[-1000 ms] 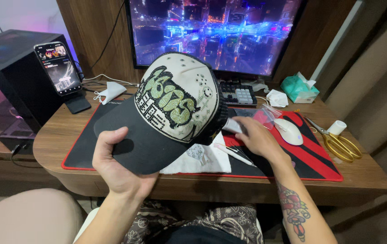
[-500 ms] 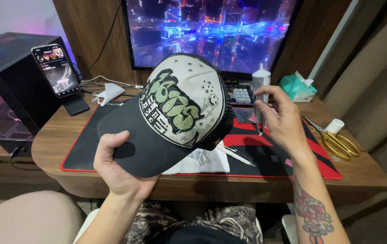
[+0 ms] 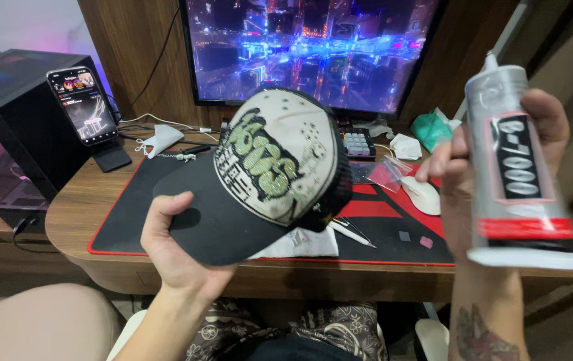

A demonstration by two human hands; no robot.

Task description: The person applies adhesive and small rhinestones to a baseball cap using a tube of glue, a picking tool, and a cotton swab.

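Head view: my left hand (image 3: 178, 247) is clamped on the black brim of the baseball cap (image 3: 269, 177), thumb on top and fingers under, tilting the cream front panel w/ its green stitched lettering up toward me, prob. so the panel faces the cam, above the desk mat (image 3: 132, 207). My right hand (image 3: 480, 167) is wrapped fully round a clear glue tube (image 3: 517, 167), nozzle up and held close to the lens, right of the cap and apart from it; white mouse (image 3: 421, 195), monitor (image 3: 313, 53) and phone on its stand (image 3: 84, 107) sit behind.

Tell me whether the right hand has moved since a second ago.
Yes. The right hand has lifted off the desk by the mouse and come toward the camera, now holding a glue tube.
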